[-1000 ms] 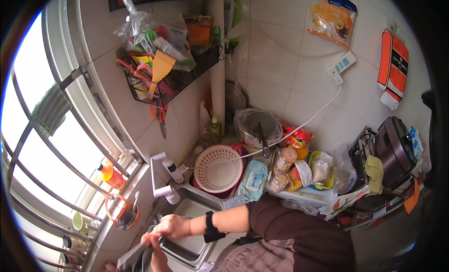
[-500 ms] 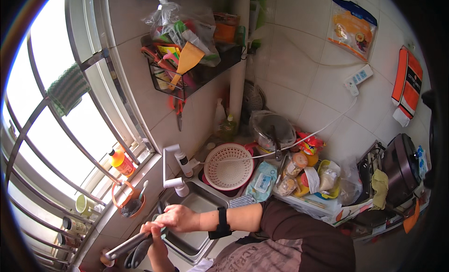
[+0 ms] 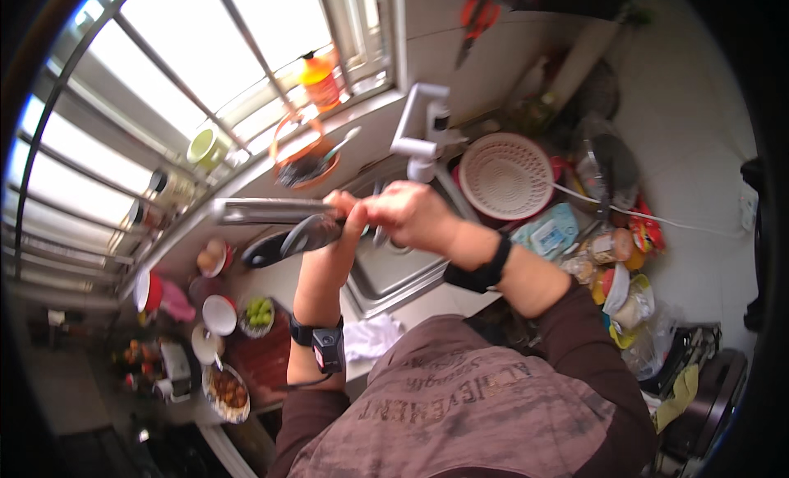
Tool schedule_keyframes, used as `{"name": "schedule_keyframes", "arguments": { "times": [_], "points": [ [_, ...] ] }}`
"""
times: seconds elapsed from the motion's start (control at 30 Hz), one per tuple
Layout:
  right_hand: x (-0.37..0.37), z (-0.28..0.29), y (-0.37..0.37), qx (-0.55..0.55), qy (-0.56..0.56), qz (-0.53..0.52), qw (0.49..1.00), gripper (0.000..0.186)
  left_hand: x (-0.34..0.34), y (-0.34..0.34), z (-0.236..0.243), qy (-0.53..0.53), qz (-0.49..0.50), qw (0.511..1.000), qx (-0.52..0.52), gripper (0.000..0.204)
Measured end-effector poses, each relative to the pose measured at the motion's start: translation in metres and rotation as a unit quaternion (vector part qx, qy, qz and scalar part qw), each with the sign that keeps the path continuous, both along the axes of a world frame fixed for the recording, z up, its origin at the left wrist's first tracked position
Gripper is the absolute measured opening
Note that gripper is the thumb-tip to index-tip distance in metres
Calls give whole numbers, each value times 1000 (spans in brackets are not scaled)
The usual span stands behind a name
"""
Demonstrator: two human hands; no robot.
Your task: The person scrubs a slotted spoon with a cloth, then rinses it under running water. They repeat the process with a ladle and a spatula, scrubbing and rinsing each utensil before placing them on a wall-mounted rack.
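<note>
My left hand point(image 3: 341, 217) is closed round a bundle of kitchen utensils above the near-left rim of the sink point(image 3: 386, 301). A long silver bar-like utensil point(image 3: 267, 212) sticks out to the left. Below it are dark, rounded utensil ends point(image 3: 308, 235); their exact kind is blurred. My right hand point(image 3: 411, 217) is closed at the other end of the bundle, fingers pressed against my left hand's fingers. A short metallic piece shows beneath the right fingers. The white tap point(image 3: 421, 133) stands just beyond the hands.
Behind the sink hangs an orange basket point(image 3: 306, 182) by the barred window. A white colander point(image 3: 505, 175) and a wipes pack point(image 3: 545, 231) lie to the right. At the left are a bowl of green fruit point(image 3: 258, 315), a plate of food point(image 3: 226, 394) and a white cloth point(image 3: 371, 338).
My view has swung left and down, bringing the left counter and both forearms into sight. The bundle looks more level. Both hands still grip it close together.
</note>
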State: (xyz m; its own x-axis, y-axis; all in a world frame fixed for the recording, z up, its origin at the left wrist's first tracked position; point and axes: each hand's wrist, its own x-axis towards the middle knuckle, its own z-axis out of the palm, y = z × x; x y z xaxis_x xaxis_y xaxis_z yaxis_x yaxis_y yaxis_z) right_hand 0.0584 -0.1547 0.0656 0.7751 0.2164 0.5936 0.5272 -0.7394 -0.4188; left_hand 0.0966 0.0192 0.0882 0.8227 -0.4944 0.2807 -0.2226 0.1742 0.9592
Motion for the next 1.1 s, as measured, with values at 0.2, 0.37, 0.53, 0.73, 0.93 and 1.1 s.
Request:
{"name": "schedule_keyframes", "arguments": {
  "times": [0.2, 0.37, 0.53, 0.73, 0.93, 1.1],
  "points": [
    [12, -17, 12, 17, 13, -48, 999, 13, 5, -10, -24, -86, 69, 993, 45, 18],
    [-29, -108, 14, 64, 281, -20, 957, 20, -17, -21, -126, 241, 59, 968, 46, 22],
    [-40, -124, 15, 130, 288, -27, 948, 27, -22, -6, -127, 266, 13, 964, -21, 21],
    [-44, -98, 14, 323, 344, 49, 880, 31, -30, -2, -81, 217, 2, 975, -53, 17],
    [-52, -65, 10, 273, 277, 129, 912, 34, -51, 3, -48, 147, 6, 986, -80, 15],
    [-59, -20, 4, 191, 276, 183, 924, 31, -68, 12, -18, 132, -11, 986, -103, 20]
  ]
}}
